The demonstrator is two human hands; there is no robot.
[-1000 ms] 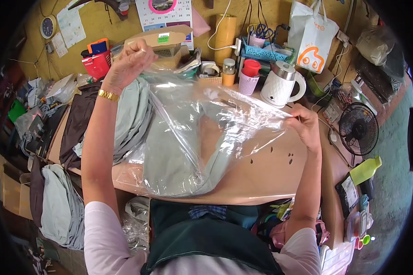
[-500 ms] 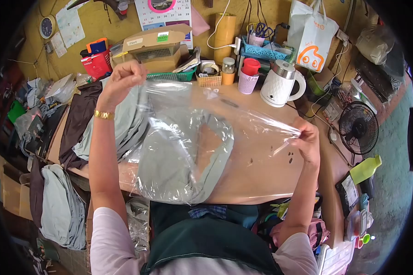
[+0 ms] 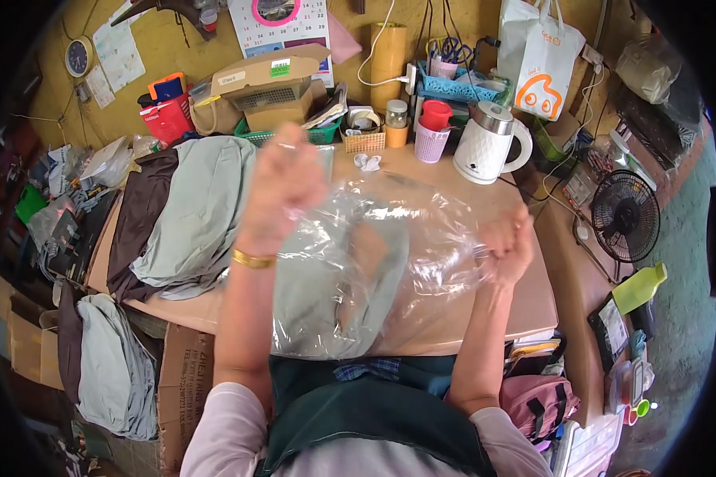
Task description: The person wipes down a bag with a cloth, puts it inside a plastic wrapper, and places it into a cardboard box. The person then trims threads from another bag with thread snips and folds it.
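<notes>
- One piece of grey-green cloth [image 3: 314,294] lies at the near edge of the table [image 3: 525,306], seen through a clear plastic sheet [image 3: 441,270]; it looks to be inside, though the layers make that hard to confirm.
- Covering that piece appears largely done, but the plastic is not flat: it bulges and creases, and its right part reaches beyond the cloth, loose and unsealed as far as can be seen.
- The left hand [image 3: 285,179], blurred, has its fingers curled together, seemingly clamped on the plastic above the cloth.
- The right hand [image 3: 505,246] has its grip closed on the plastic's right side.
- A cloth pile [image 3: 199,207] on the table's left lies outside the plastic, dark brown cloth [image 3: 141,211] beside it; more grey cloth [image 3: 115,366] sits lower left.
- Along the back of the table stand a green basket [image 3: 254,137], a jar [image 3: 396,115], a red cup [image 3: 435,116] and a white kettle [image 3: 480,155].
- Behind is a yellow wall with a calendar [image 3: 282,36] and clock [image 3: 78,58]; a black fan [image 3: 626,215] stands to the right.
</notes>
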